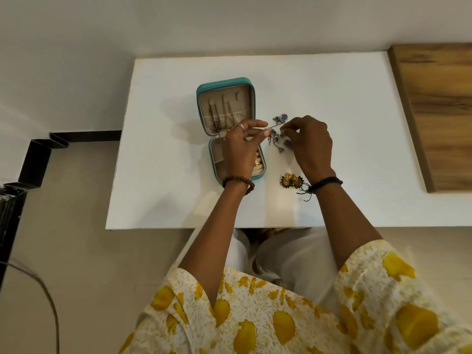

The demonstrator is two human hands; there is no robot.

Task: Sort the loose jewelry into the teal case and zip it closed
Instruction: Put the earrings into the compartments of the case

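Sleeves: my loose white sleeves printed with yellow fruit shapes fill the bottom of the head view, both forearms reaching out over the white rectangular surface.
Left hand: my left hand, with a brown bead bracelet at the wrist and a ring on one finger, hovers over the lower half of the case; thumb and fingertips pinch one end of a thin silver chain with dark beads.
Right hand: my right hand, a black thread band at the wrist, has its fingers curled down and pinches the other end of that same chain, just right of the case.
Case: the small square teal zip case with beige lining lies open and flat on the surface; the far half shows chains hanging into a gathered pocket, the near half holds small compartments and ring rolls with a gold piece among them.
Loose pieces: a purple flower-shaped ornament lies just beyond my fingertips; a pair of gold floral earrings with dark green edges sits near my right wrist.
Right edge: a wooden board rests beside the surface.
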